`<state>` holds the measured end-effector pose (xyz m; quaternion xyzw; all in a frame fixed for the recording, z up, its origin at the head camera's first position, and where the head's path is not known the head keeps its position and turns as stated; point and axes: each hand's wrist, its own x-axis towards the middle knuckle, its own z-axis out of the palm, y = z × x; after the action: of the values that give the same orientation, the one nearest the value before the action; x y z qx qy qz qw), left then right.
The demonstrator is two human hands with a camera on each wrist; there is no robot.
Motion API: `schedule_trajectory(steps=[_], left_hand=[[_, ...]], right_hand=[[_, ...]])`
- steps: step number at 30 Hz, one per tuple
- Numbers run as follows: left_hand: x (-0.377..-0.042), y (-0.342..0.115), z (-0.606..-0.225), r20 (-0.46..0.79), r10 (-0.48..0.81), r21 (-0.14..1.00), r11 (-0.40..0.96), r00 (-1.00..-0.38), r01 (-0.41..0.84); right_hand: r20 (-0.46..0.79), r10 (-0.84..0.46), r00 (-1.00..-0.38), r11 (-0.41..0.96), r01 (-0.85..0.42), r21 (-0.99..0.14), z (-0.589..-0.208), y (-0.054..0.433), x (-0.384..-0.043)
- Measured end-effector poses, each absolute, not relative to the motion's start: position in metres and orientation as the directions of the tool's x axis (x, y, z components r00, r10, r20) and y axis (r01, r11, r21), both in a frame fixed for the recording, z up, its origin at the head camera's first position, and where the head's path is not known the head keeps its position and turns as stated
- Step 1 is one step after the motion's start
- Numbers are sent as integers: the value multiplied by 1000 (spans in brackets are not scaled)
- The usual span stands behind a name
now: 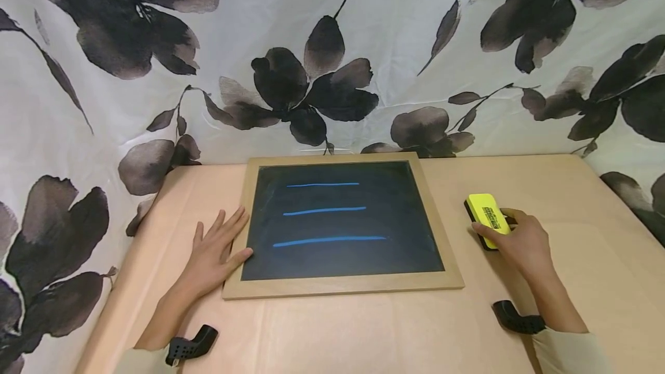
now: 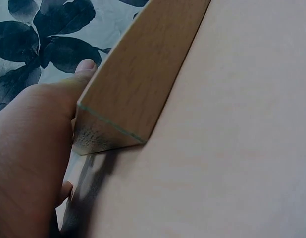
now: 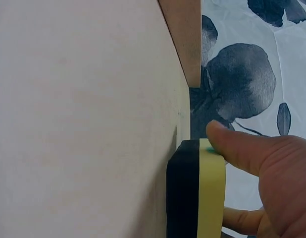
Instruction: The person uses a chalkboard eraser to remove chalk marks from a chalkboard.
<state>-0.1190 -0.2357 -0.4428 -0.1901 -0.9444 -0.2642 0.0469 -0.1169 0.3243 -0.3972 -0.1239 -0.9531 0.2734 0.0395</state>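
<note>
A wood-framed chalkboard (image 1: 343, 264) lies on the table with three blue horizontal lines (image 1: 324, 210) drawn on its dark surface. My left hand (image 1: 213, 255) rests at the board's left edge, fingers spread and mostly straight, thumb on the frame. In the left wrist view, the thumb of that hand (image 2: 34, 148) touches the frame's corner (image 2: 133, 74). To the right of the board, my right hand (image 1: 525, 241) grips a yellow and black board eraser (image 1: 488, 218) between thumb and fingers. The right wrist view shows the eraser (image 3: 211, 193) held by its yellow side, black face toward the table.
The light wooden table (image 1: 332, 333) runs back to a white cloth (image 1: 405, 27) with dark flower prints, which also hangs along the left side. Black wrist-worn devices sit on the left wrist (image 1: 192, 346) and the right wrist (image 1: 516, 319).
</note>
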Motion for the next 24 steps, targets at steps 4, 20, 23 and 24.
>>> schedule_trajectory(steps=[4, 20, 23, 24], left_hand=[[-119, -235, -442, 184, 334, 478, 791, -925, 381], [-118, -236, -443, 193, 332, 487, 784, -923, 384], [-118, -236, -444, 193, 333, 489, 783, -923, 385], [-118, -236, -444, 193, 334, 489, 783, -923, 386]], right_hand=[[31, 265, -964, 819, 208, -535, -397, 325, -116], [38, 283, -958, 808, 217, -547, -396, 324, -116], [48, 280, -959, 809, 209, -550, -394, 324, -115], [52, 277, -959, 810, 205, -549, -393, 324, -114]])
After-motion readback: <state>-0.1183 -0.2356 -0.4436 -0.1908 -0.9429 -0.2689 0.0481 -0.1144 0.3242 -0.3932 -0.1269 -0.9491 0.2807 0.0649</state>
